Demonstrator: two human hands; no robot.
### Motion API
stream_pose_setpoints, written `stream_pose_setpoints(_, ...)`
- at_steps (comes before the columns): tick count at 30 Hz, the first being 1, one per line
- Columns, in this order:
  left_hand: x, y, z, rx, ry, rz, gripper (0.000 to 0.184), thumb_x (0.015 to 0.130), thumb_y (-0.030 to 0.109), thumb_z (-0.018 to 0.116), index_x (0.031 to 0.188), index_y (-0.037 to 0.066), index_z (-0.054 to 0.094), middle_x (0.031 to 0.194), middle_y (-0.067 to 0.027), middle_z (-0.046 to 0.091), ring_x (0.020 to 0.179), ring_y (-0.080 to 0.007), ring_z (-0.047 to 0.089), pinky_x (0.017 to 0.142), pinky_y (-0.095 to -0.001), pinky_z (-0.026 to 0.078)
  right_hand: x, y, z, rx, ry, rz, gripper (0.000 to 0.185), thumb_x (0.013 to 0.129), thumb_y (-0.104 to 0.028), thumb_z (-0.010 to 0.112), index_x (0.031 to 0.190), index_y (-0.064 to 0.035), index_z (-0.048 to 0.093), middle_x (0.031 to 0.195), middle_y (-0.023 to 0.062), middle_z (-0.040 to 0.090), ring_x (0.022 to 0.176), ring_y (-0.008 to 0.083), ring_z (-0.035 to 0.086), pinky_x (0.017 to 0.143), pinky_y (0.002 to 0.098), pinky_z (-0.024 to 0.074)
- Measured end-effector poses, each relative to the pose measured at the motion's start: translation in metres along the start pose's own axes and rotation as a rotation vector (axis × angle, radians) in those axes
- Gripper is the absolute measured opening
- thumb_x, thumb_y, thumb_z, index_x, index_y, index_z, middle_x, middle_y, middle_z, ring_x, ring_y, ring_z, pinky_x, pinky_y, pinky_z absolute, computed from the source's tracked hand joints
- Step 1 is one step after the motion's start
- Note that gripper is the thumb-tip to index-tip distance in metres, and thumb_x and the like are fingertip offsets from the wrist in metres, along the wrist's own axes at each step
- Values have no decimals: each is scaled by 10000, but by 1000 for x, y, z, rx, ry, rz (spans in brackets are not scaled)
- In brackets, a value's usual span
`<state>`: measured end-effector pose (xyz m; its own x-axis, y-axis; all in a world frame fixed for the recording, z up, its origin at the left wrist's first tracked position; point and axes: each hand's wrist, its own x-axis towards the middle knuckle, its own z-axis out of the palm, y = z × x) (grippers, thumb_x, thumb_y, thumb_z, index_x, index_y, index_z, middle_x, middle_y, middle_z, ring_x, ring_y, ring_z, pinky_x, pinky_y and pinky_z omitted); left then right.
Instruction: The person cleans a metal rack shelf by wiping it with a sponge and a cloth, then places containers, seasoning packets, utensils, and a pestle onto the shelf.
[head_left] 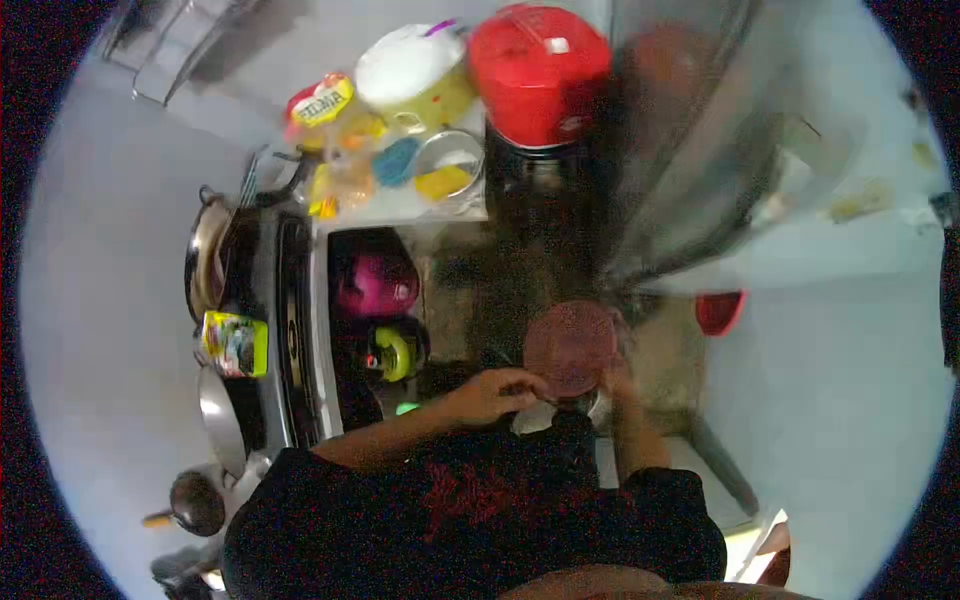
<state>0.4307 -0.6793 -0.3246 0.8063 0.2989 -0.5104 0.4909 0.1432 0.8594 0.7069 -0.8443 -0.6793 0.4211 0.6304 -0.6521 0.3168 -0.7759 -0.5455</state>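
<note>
A dull pink round thing [568,348], seen from above, is held level in front of my body; a lid, plate or bowl, I cannot tell which. The fingers of my left hand [498,394] curl at its lower left edge. On its right edge is my right hand [618,372], blurred and partly hidden, closed along the rim. Just below it, near the dark shirt, a pale rounded object [533,417] shows in part.
On the left, a stove [290,300] adjoins shelves with a magenta container [375,287] and a green roll-shaped item [394,354]. A cluttered white top [400,205] holds a metal bowl [450,150]. A red container [540,75] stands beyond. A red dustpan-like piece [720,312] is right.
</note>
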Motion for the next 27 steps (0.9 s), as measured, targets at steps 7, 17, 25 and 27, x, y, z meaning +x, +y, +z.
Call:
stream_pose_setpoints(7, -72, -50, -56, -464, 341, 14, 325, 1040, 185, 629, 1340, 61, 632, 1280, -66, 666, 1196, -175, 608, 1047, -368, 486, 25, -126, 87, -165, -183, -135, 561, 893, -369, 742, 1290, 11, 633, 1262, 191, 645, 1087, 343, 647, 919, 436, 533)
stream_pose_setpoints(17, -148, -126, -96, -636, 631, -191, 339, 1019, 194, 665, 1325, 50, 644, 1362, -93, 637, 1274, -209, 582, 1111, -383, 454, 110, -270, 199, -305, -139, -248, 511, 914, -331, 738, 1278, 15, 644, 1223, 172, 667, 1056, 311, 659, 899, 408, 537)
stream_pose_setpoints(25, -173, -161, -109, -694, 701, -220, 395, 1019, 234, 668, 1374, 68, 614, 1361, -99, 637, 1276, -218, 578, 1102, -385, 454, 145, -278, 248, -432, -157, -223, 471, 930, -300, 735, 1268, 17, 652, 1193, 157, 684, 1031, 286, 669, 884, 385, 541)
stream_pose_setpoints(27, -182, -166, -115, -740, 712, -261, 413, 1015, 238, 674, 1387, 71, 604, 1361, -93, 636, 1265, -214, 579, 1090, -381, 458, 150, -277, 261, -460, -173, -218, 461, 934, -292, 734, 1266, 18, 654, 1185, 153, 688, 1025, 280, 672, 880, 380, 541)
